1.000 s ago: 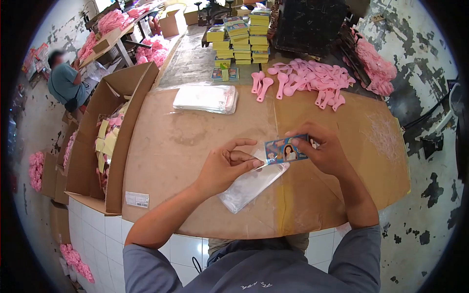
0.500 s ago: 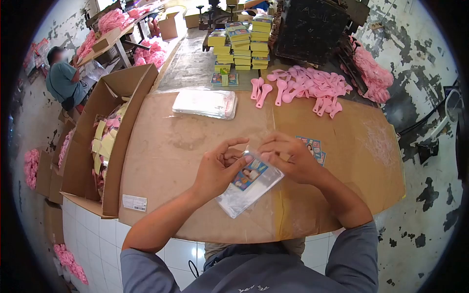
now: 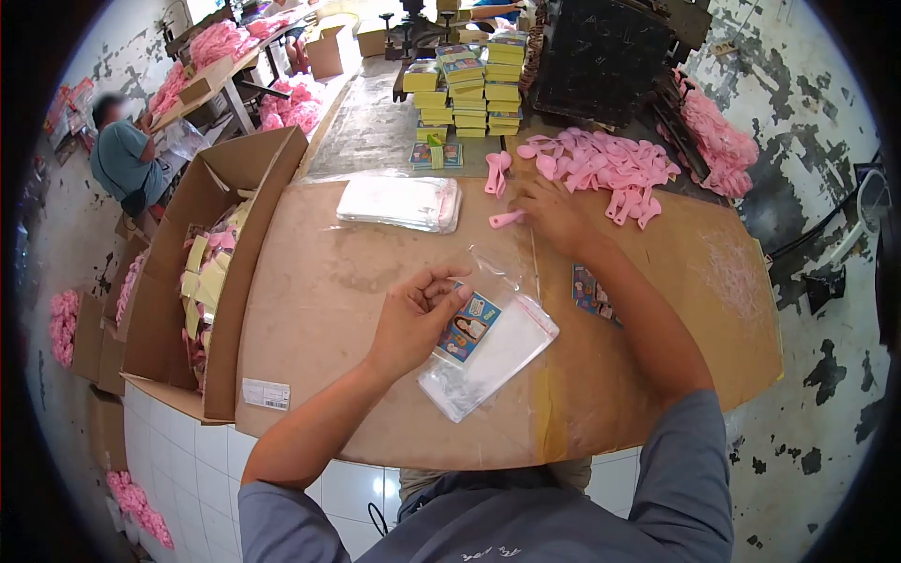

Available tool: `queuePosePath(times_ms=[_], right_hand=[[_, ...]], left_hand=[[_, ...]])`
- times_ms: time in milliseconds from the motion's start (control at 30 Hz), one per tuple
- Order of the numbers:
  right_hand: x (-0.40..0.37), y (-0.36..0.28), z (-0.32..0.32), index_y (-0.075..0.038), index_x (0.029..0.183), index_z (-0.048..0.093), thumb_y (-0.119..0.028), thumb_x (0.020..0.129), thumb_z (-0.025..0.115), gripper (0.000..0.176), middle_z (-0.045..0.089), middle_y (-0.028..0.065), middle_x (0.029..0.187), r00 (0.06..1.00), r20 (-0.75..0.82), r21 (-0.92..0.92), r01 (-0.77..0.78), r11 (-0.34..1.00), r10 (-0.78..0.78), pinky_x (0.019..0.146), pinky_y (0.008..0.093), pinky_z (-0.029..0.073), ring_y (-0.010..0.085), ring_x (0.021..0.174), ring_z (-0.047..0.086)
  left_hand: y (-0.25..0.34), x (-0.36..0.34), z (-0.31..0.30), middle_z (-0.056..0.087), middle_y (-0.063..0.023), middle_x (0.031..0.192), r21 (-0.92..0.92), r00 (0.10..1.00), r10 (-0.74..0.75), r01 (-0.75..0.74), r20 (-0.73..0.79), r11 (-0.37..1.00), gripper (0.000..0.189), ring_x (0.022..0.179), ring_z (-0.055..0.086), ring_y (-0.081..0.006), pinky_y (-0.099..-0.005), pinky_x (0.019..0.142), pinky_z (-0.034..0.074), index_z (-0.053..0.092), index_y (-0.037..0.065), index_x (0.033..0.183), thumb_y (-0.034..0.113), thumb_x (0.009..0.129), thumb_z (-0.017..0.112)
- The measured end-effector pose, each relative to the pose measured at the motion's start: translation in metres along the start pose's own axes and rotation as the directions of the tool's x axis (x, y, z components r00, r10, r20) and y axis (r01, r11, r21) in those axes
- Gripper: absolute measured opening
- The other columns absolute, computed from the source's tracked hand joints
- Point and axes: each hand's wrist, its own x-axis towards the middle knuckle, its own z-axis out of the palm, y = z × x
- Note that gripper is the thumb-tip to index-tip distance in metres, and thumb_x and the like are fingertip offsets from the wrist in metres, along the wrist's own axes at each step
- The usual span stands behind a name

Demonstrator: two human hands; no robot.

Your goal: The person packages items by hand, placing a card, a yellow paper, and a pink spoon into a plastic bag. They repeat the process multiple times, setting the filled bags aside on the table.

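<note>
My left hand pinches a clear plastic bag by its edge, with a blue printed card that looks to be inside it. Under that bag lies a short stack of clear plastic bags with a reddish strip at one end. Further forward, my right hand has its fingers closed over a pink plastic spoon, whose handle sticks out to the left. Another pair of pink spoons lies just beyond. More printed cards are partly hidden beneath my right forearm.
A pile of pink spoons lies ahead on the right. Yellow-edged card stacks stand at the back, behind a bundle of clear bags. To the left is a large open carton holding packed pieces; a person sits beyond.
My right hand has left the bag and moved forward to the spoons, where one has shifted toward me. My left hand keeps the bag, now lifted slightly apart from the stack.
</note>
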Motion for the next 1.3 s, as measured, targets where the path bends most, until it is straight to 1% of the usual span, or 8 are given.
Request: queuePosePath(times_ms=[167, 267, 367, 467, 567, 867, 967, 1300], right_hand=[[-0.024, -0.036, -0.036, -0.005, 0.122, 0.064, 0.0, 0.083, 0.076, 0.041, 0.064, 0.0089, 0.109, 0.984, 0.102, 0.558, -0.179, 0.81, 0.147, 0.083, 0.0358, 0.054, 0.0208, 0.091, 0.066], [-0.037, -0.075, -0.059, -0.002, 0.131, 0.057, 0.004, 0.089, 0.072, 0.045, 0.063, 0.0061, 0.103, 0.961, 0.053, 0.962, -0.122, 0.245, 0.27, 0.07, 0.0283, 0.054, 0.0126, 0.083, 0.064], [-0.049, -0.094, -0.062, -0.002, 0.139, 0.051, 0.003, 0.094, 0.069, 0.049, 0.061, 0.0037, 0.102, 0.91, 0.079, 0.995, -0.094, 0.018, 0.406, 0.064, 0.0247, 0.054, 0.0089, 0.084, 0.063], [-0.047, -0.1, -0.073, -0.003, 0.141, 0.049, 0.002, 0.095, 0.068, 0.05, 0.06, 0.0051, 0.102, 0.869, 0.006, 0.997, -0.042, 0.062, 0.495, 0.059, 0.025, 0.055, 0.0099, 0.079, 0.064], [-0.052, -0.098, -0.069, -0.003, 0.142, 0.046, 0.001, 0.095, 0.068, 0.052, 0.059, 0.0058, 0.102, 0.936, 0.113, 0.979, -0.162, 0.121, 0.334, 0.062, 0.0247, 0.056, 0.0102, 0.079, 0.065], [-0.051, -0.11, -0.058, -0.001, 0.141, 0.043, 0.0, 0.096, 0.068, 0.052, 0.058, 0.0065, 0.104, 0.895, -0.029, 0.994, -0.019, 0.103, 0.446, 0.069, 0.0241, 0.058, 0.0113, 0.087, 0.068], [-0.054, -0.104, -0.063, -0.001, 0.141, 0.041, 0.001, 0.096, 0.067, 0.052, 0.059, 0.007, 0.106, 0.952, 0.125, 0.96, -0.187, 0.208, 0.28, 0.07, 0.0246, 0.059, 0.0121, 0.089, 0.069], [-0.053, -0.116, -0.049, -0.001, 0.131, 0.047, 0.001, 0.098, 0.065, 0.037, 0.061, 0.0085, 0.106, 0.895, -0.031, 0.994, -0.019, 0.106, 0.446, 0.076, 0.0259, 0.059, 0.014, 0.092, 0.069]], left_hand=[[-0.003, -0.001, 0.007, 0.074, -0.0049, 0.098, -0.086, 1.0, -0.017, 0.019, 0.023, 0.996, 0.03, 0.082, 0.068, -0.0049, -0.0193, 0.068, 0.054, 0.063, -0.001, 0.128, 0.01, 0.1, 0.068], [0.001, -0.004, 0.009, 0.074, -0.0058, 0.1, -0.009, 0.996, -0.006, 0.007, 0.088, 1.0, 0.032, 0.081, 0.068, -0.0056, -0.02, 0.068, 0.055, 0.063, -0.001, 0.13, 0.009, 0.1, 0.068], [0.001, -0.007, 0.014, 0.074, -0.0064, 0.102, 0.083, 0.995, -0.026, 0.018, 0.096, 0.996, 0.032, 0.082, 0.069, -0.0064, -0.0201, 0.069, 0.055, 0.063, -0.001, 0.13, 0.008, 0.1, 0.068], [-0.007, -0.008, 0.017, 0.074, -0.007, 0.102, 0.067, 0.993, 0.006, -0.014, 0.121, 0.998, 0.032, 0.085, 0.069, -0.0075, -0.0205, 0.07, 0.055, 0.063, -0.002, 0.131, 0.008, 0.101, 0.067], [-0.01, -0.007, 0.015, 0.075, -0.0092, 0.106, 0.086, 0.989, 0.021, -0.034, 0.145, 0.996, 0.031, 0.087, 0.07, -0.0083, -0.0206, 0.072, 0.057, 0.063, -0.002, 0.13, 0.007, 0.101, 0.066], [0.003, -0.011, 0.021, 0.075, -0.012, 0.109, 0.105, 0.984, -0.077, 0.06, 0.164, 0.993, 0.031, 0.092, 0.071, -0.0096, -0.0223, 0.075, 0.057, 0.063, -0.004, 0.129, 0.008, 0.101, 0.067], [-0.006, -0.008, 0.017, 0.076, -0.0116, 0.108, 0.096, 0.986, -0.036, 0.021, 0.163, 0.995, 0.031, 0.092, 0.071, -0.0094, -0.0225, 0.075, 0.058, 0.064, -0.004, 0.129, 0.008, 0.1, 0.067], [-0.005, -0.008, 0.021, 0.075, -0.0093, 0.11, 0.011, 0.992, -0.017, 0.015, 0.128, 1.0, 0.029, 0.089, 0.068, -0.0051, -0.0209, 0.07, 0.056, 0.064, -0.002, 0.129, 0.012, 0.103, 0.065]])
